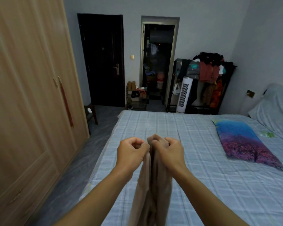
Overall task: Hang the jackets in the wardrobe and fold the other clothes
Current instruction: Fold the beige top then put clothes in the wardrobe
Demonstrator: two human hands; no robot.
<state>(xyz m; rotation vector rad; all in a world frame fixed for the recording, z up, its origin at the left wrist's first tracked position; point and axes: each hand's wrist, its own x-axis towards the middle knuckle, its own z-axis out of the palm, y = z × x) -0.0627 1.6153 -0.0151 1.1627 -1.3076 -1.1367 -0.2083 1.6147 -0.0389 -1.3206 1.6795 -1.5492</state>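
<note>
A beige garment hangs in long folds in front of me, above the near part of the bed. My left hand pinches its top edge on the left. My right hand grips the bunched top edge close beside it. Both hands are held nearly together at chest height. The garment's lower end runs out of view at the bottom. The wooden wardrobe stands along the left wall with its doors closed.
A blue and pink pillow lies on the bed's right side. A rack piled with clothes and a white tower fan stand beyond the bed. A dark door, an open doorway, a shoe rack and a small stool are at the far end.
</note>
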